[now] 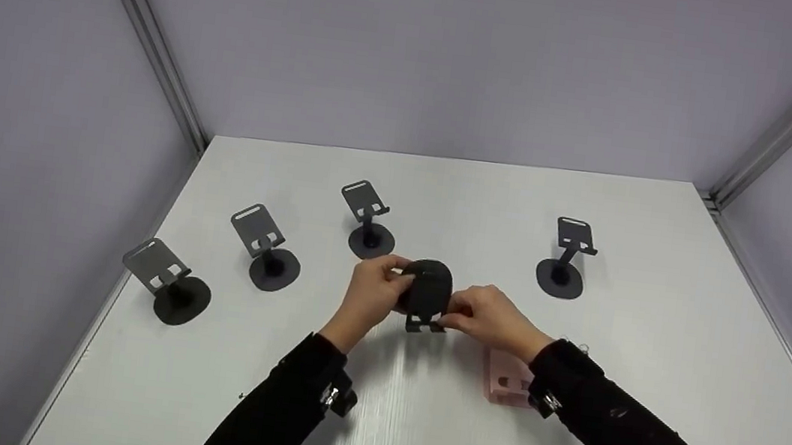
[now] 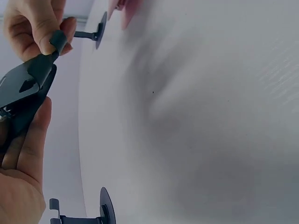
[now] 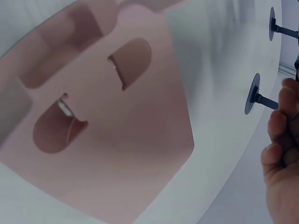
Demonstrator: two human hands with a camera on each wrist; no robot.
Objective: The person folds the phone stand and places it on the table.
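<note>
Folded stand (image 1: 430, 291): held between both hands' fingers, above the tabletop (image 1: 446, 433).
Left hand (image 1: 370, 293): one side is gripped, seemingly so the weight is borne.
Right hand (image 1: 494, 316): the lip is pinched, seemingly for steadiness.
Pink stand (image 1: 506, 383): seen nearer than the right fingers.

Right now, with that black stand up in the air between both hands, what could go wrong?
The left hand and right hand hold the black stand above the table, so a slip might drop it. Its plates lie close together, so fingers could perhaps get pinched. And the right sleeve partly covers the pink stand in the head view; lowering that arm might knock it.
</note>
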